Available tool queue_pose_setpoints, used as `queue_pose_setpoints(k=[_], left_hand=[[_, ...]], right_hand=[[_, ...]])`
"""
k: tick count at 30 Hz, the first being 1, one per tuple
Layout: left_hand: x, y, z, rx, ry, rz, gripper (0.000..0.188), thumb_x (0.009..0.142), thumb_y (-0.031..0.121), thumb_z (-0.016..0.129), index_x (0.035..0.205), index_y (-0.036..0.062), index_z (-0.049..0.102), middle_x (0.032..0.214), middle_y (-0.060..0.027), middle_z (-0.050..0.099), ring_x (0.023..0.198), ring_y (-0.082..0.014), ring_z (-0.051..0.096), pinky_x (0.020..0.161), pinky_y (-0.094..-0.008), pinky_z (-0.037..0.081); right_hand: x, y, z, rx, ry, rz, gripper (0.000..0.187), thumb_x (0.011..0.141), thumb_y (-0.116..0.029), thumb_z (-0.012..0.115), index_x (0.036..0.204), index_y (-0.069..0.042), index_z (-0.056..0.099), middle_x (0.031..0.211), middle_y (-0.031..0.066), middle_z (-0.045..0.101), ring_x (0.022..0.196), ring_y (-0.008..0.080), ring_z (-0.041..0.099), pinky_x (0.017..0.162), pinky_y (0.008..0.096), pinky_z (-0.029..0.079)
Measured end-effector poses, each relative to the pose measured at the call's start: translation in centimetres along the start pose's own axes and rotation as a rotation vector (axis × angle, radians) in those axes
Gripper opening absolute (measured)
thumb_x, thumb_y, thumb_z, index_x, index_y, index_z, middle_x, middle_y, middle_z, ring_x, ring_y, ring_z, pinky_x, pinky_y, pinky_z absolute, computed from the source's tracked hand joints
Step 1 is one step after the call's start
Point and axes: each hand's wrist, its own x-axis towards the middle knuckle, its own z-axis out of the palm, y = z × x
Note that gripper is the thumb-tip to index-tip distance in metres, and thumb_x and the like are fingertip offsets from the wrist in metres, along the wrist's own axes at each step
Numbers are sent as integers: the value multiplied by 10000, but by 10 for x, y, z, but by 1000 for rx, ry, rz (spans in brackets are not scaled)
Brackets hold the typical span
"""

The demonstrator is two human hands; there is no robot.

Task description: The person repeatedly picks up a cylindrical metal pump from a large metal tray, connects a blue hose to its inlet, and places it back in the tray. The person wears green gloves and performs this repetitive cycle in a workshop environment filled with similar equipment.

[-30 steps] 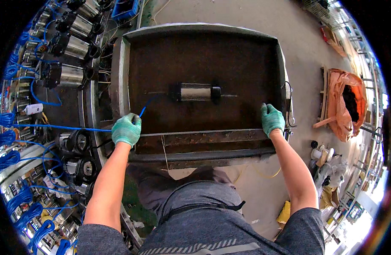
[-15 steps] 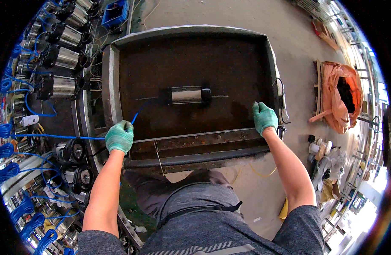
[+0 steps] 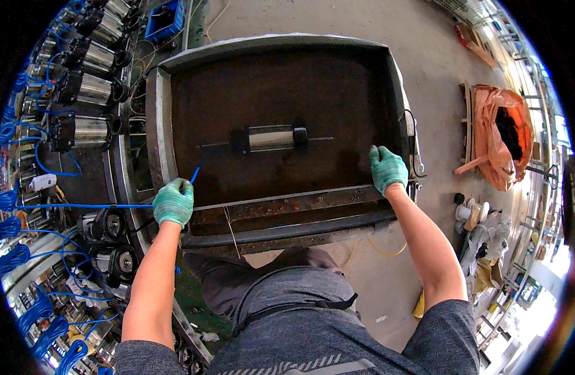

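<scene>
My left hand, in a green glove, is closed round a blue cable at the near left corner of a dark metal tank. From the glove the cable's end runs down into the dark liquid toward a steel-bodied cylindrical pump or motor with black ends, lying sideways mid-tank. My right hand, gloved the same way, is over the tank's near right corner, apart from the pump. Its fingers are curled with the thumb on top; anything inside them is hidden.
On the left, several similar steel cylinders stand in a row amid coils of blue cable. A blue bin sits at the far left. An orange sack is on the floor to the right, with plastic bags nearer me.
The whole view has shifted slightly. Both hands, the cable and the cylinder keep practically the same places relative to the tank.
</scene>
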Motion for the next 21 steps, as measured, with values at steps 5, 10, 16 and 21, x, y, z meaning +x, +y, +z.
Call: queue_pose_setpoints(k=[5,10,16,21], left_hand=[[0,2,-1,21,5,-9,317,968,386,566,1007,135,757,971,-207,726,925,-443,682,805,-520,546],[0,2,0,11,13,-9,313,966,385,570,1008,138,758,969,-208,726,923,-443,683,802,-521,547],[0,-1,3,10,36,3,315,965,389,571,1005,139,758,971,-207,726,925,-439,685,802,-519,548],[-2,2,-1,-5,18,-7,320,965,390,569,1010,135,757,976,-202,728,933,-438,684,807,-515,549]], right_hand=[[-2,-2,-3,7,4,-8,461,1034,-521,435,1029,-136,689,1023,235,715,999,479,656,852,568,523],[-1,-3,-4,-5,1,-13,454,1035,-514,438,1040,-137,690,1024,234,715,998,473,659,850,566,525],[-1,0,-1,0,10,-15,453,1037,-516,434,1036,-141,689,1017,227,717,994,471,660,845,565,527],[-2,-2,-2,5,12,-14,456,1038,-517,430,1031,-143,690,1013,214,721,988,466,662,836,564,529]])
